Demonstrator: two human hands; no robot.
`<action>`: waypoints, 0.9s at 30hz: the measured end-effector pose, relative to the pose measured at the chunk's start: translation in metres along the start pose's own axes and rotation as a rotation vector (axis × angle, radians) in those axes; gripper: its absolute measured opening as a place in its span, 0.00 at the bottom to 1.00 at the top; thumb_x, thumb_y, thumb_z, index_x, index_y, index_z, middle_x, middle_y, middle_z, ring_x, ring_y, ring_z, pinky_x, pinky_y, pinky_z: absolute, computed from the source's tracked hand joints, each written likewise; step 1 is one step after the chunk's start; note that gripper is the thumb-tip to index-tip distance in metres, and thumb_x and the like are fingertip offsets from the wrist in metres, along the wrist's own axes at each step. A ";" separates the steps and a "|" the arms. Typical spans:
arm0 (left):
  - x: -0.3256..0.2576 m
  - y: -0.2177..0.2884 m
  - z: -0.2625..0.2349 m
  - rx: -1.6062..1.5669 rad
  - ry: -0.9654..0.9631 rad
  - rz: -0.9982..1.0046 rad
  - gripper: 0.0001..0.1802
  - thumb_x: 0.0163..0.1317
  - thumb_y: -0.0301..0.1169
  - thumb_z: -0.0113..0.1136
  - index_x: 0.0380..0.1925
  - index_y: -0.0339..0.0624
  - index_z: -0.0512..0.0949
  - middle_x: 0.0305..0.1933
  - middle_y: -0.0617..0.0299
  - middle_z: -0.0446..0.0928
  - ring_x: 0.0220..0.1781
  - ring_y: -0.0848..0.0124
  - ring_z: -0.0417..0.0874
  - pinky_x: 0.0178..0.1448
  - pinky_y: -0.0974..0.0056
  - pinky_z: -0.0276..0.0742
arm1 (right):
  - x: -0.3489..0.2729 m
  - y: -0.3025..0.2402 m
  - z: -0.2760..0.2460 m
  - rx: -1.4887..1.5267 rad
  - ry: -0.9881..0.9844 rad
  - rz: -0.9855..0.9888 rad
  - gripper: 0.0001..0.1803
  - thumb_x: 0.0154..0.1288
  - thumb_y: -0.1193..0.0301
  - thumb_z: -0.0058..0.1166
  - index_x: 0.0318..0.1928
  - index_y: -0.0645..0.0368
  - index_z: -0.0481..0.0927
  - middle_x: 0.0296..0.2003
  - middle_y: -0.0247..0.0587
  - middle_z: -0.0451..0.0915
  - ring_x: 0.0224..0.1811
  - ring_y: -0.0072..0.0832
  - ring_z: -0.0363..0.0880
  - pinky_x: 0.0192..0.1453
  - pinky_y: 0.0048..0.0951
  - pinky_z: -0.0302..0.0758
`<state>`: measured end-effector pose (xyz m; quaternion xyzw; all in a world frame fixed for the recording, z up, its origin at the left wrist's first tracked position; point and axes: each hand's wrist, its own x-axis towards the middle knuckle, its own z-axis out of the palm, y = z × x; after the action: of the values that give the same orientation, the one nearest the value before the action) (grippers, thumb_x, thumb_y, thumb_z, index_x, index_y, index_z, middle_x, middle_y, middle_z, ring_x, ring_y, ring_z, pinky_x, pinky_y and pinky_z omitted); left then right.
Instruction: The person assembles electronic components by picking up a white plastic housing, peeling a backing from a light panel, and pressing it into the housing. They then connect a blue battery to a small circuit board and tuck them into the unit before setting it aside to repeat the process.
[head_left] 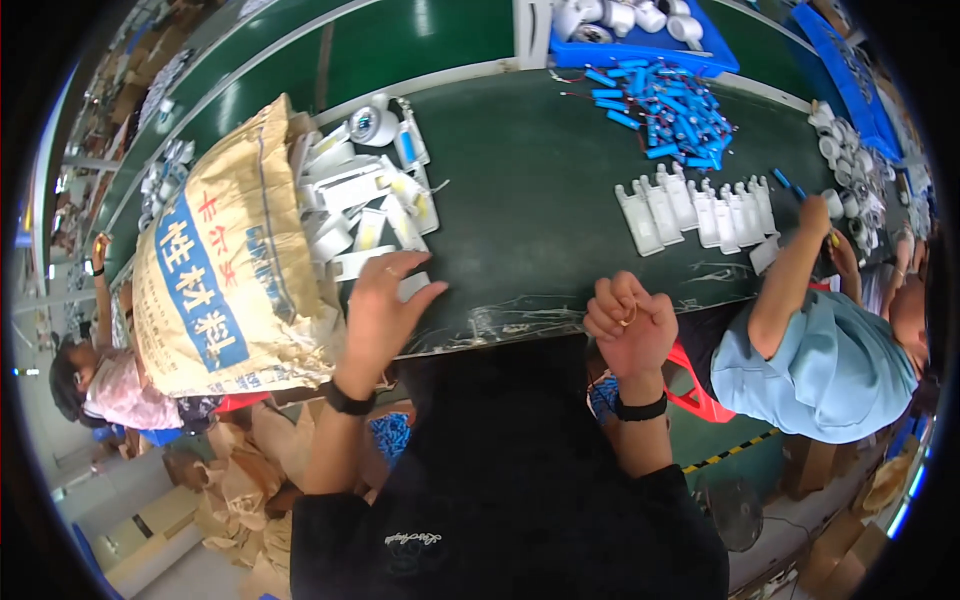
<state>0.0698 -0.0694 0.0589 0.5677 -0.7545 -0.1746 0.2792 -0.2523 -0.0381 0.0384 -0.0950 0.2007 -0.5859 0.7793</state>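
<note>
Your left hand (385, 300) lies spread flat, grip open, on a white plastic part (412, 287) at the near edge of the green bench (530, 200), just beside the pile of white parts (360, 200) spilling from the tan sack (225, 260). Your right hand (630, 325) is curled into a closed fist over the bench edge; you can't tell what it grips. A row of white parts (695, 212) and blue batteries (670, 115) lie farther off, near a co-worker's arm (790, 270).
</note>
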 end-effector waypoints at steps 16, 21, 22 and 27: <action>-0.018 0.003 -0.034 -1.123 0.258 -0.093 0.27 0.59 0.22 0.74 0.52 0.45 0.67 0.77 0.35 0.61 0.82 0.51 0.57 0.79 0.51 0.61 | 0.041 0.079 0.096 -0.582 -0.119 0.460 0.24 0.83 0.57 0.44 0.62 0.66 0.74 0.21 0.18 0.56 0.19 0.10 0.49 0.22 0.18 0.47; -0.030 0.017 0.001 -0.943 0.151 0.106 0.26 0.61 0.17 0.70 0.56 0.43 0.71 0.79 0.39 0.58 0.82 0.50 0.58 0.80 0.47 0.59 | 0.053 0.097 0.096 -0.304 -0.128 0.573 0.11 0.79 0.64 0.53 0.44 0.59 0.80 0.19 0.17 0.57 0.18 0.09 0.50 0.22 0.19 0.46; -0.032 0.018 0.003 -0.935 0.162 0.058 0.31 0.62 0.17 0.68 0.63 0.43 0.68 0.79 0.40 0.57 0.80 0.50 0.61 0.78 0.48 0.63 | 0.054 0.094 0.093 -0.334 -0.110 0.572 0.09 0.78 0.66 0.55 0.40 0.57 0.80 0.18 0.16 0.58 0.17 0.09 0.50 0.22 0.20 0.46; -0.032 0.004 -0.011 -1.693 -0.418 -0.547 0.40 0.75 0.43 0.58 0.79 0.44 0.52 0.70 0.43 0.72 0.58 0.54 0.85 0.63 0.53 0.82 | 0.054 0.050 0.089 -0.752 -0.090 0.449 0.08 0.74 0.68 0.60 0.41 0.61 0.83 0.18 0.17 0.65 0.18 0.08 0.56 0.22 0.19 0.50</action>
<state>0.0805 -0.0368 0.0627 0.2892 -0.2485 -0.8290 0.4091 -0.1586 -0.0824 0.0883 -0.3514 0.3815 -0.2837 0.8065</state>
